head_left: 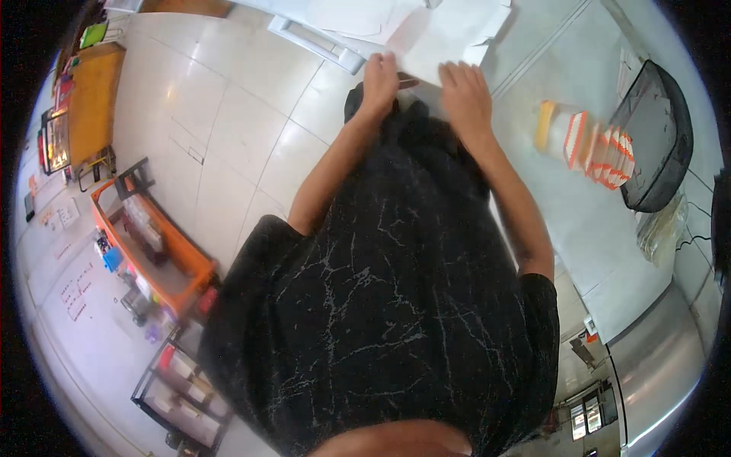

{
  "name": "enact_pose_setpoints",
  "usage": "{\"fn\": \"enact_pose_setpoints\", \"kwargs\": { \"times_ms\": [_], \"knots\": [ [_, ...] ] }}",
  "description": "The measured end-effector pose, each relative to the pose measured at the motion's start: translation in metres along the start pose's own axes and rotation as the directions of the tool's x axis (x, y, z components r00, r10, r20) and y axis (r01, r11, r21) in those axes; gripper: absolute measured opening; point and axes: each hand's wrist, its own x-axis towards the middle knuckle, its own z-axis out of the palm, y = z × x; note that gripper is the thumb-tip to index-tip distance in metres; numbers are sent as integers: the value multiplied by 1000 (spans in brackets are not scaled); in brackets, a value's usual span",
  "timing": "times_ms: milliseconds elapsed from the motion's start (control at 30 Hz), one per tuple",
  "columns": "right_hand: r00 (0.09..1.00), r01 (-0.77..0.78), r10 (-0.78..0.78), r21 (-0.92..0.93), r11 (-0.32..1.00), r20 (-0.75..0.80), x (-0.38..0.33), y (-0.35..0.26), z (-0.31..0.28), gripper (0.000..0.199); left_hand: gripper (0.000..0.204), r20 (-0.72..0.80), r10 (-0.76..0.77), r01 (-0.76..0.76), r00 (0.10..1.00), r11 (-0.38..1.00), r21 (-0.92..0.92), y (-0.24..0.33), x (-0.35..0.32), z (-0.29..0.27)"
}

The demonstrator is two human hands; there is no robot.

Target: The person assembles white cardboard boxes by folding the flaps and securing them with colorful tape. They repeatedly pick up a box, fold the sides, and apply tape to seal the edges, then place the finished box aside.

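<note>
A white sheet of paper (438, 49) lies at the near edge of the white table, with a faint pinkish patch on its left part. My left hand (379, 85) is closed at its near left corner, fingertips on the edge. At the near right side, my right hand (467, 99) has its fingers curled over the sheet, slightly blurred. The hands are about a sheet's width apart. More white paper (354, 17) lies beyond my left hand, and the stack's far right edge looks uneven and torn or folded.
To the right on the white table (563, 217) lie orange-and-white striped folded packets (609, 156), a black open case (659, 137) and a clear plastic bag (661, 228). A white handle (316, 44) juts out at the table's left. An orange crate (186, 278) stands on the left.
</note>
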Motion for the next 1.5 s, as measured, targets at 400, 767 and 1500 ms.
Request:
{"fn": "enact_pose_setpoints", "kwargs": {
  "times_ms": [400, 767, 1500],
  "knots": [
    [926, -316, 246, 229, 921, 287, -15, 14, -11, 19, 37, 777, 386, -722, 498, -313, 618, 17, 4, -11],
    [936, -294, 353, 569, 768, 7, -33, 38, -12, 51, 21, 785, 271, -814, 557, -10, 581, 12, 35, -19],
    [977, -176, 210, 421, 890, -35, -42, 53, -58, 39, 44, 714, 566, -911, 412, 265, 316, 42, 22, -25]
  ]
}}
